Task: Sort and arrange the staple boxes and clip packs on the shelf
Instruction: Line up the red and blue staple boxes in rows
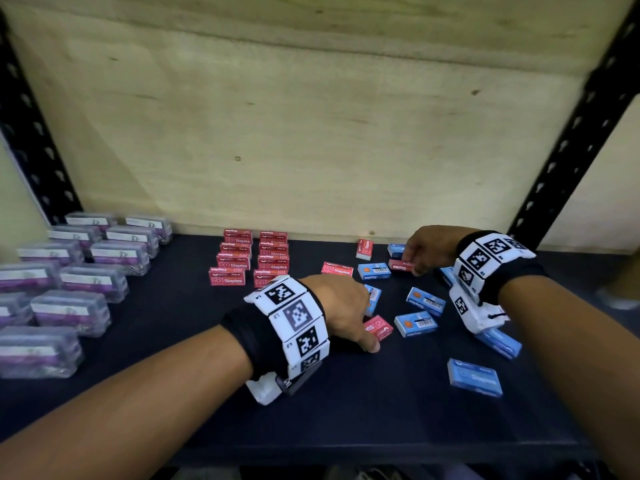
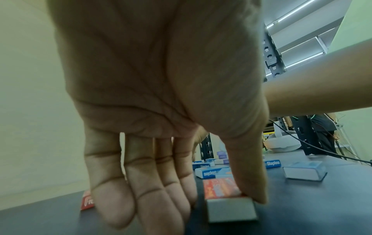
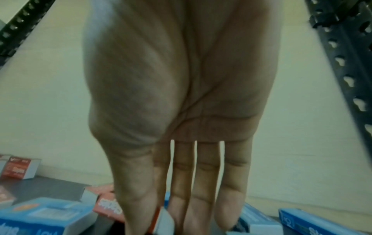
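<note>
Red staple boxes (image 1: 249, 258) stand in two neat rows at the back middle of the dark shelf (image 1: 173, 393). Clear clip packs (image 1: 79, 271) with purple contents are lined up on the left. My left hand (image 1: 367, 336) (image 2: 221, 205) is down on a loose red staple box (image 1: 380, 328) (image 2: 219, 189), which it pinches between thumb and fingers. My right hand (image 1: 412, 266) (image 3: 161, 222) reaches to the back right and pinches another red staple box (image 1: 399, 265) (image 3: 156, 221) between thumb and index finger.
Several blue staple boxes (image 1: 415, 323) lie scattered at the right, one near the front (image 1: 474, 377). Two more loose red boxes (image 1: 337, 269) (image 1: 364, 249) lie by the back. Black slotted uprights (image 1: 568, 161) flank the shelf; a plywood panel (image 1: 311, 133) closes the back.
</note>
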Demonstrator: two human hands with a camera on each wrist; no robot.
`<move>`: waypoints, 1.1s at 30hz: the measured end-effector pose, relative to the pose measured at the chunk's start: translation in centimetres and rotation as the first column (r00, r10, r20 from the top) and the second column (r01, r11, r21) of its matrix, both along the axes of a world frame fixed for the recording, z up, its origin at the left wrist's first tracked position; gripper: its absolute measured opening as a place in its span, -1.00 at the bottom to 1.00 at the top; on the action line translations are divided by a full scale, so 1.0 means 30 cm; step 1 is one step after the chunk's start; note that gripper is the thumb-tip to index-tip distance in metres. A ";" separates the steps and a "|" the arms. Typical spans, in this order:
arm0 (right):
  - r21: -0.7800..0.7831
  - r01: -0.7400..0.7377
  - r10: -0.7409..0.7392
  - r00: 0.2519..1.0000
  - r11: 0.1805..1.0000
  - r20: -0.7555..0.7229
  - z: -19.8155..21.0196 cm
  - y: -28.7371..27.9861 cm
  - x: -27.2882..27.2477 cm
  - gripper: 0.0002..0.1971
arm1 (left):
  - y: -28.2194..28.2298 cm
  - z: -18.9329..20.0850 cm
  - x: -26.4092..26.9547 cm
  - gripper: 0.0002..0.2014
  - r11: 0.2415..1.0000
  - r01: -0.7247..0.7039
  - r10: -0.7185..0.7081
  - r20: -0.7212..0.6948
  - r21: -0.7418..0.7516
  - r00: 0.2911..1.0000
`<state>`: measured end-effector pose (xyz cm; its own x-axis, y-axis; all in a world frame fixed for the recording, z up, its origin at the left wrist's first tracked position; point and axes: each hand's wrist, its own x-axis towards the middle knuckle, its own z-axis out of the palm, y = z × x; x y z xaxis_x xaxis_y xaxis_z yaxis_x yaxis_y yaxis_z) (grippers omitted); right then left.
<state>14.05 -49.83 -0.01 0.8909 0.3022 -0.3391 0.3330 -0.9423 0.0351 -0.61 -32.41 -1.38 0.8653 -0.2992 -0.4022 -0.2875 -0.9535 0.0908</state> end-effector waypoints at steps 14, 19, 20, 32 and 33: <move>-0.029 0.031 -0.033 0.998 0.999 -0.053 0.031 -0.012 -0.034 -0.80 | 0.014 -0.003 0.009 -0.59 0.947 0.053 -0.058 -0.007 -0.317 0.998; 0.006 0.062 -0.062 0.997 0.998 -0.047 0.033 -0.008 -0.047 -0.82 | 0.022 -0.002 0.010 -0.59 0.928 0.092 -0.114 -0.040 -0.361 0.993; 0.021 0.075 -0.074 0.996 0.997 -0.057 0.030 -0.009 -0.047 -0.80 | 0.024 -0.003 0.010 -0.62 0.920 0.092 -0.119 -0.048 -0.381 0.992; 0.288 0.010 0.020 0.994 0.957 -0.103 0.081 0.068 -0.132 -0.71 | 0.233 0.091 0.007 -0.66 0.910 -0.058 0.070 0.014 -0.411 0.997; 0.268 -0.043 0.072 0.992 0.962 -0.099 0.082 0.095 -0.150 -0.74 | 0.265 0.101 0.002 -0.69 0.918 -0.065 0.085 0.034 -0.391 0.996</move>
